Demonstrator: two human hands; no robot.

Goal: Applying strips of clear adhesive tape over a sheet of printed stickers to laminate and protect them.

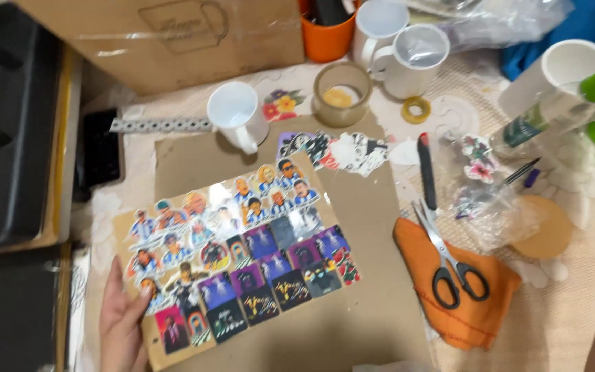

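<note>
- Left hand (122, 317) rests its fingers, pressed together, on the sticker board's (232, 258) lower-left edge; one-sided pressure could tilt it.
- Loose stickers might slide toward the scissors (449, 262).
- Right hand is unseen.

Left hand (122, 320) cut off at bottom edge, sticker sheet (235, 255) figures too small, right hand unseen
</note>
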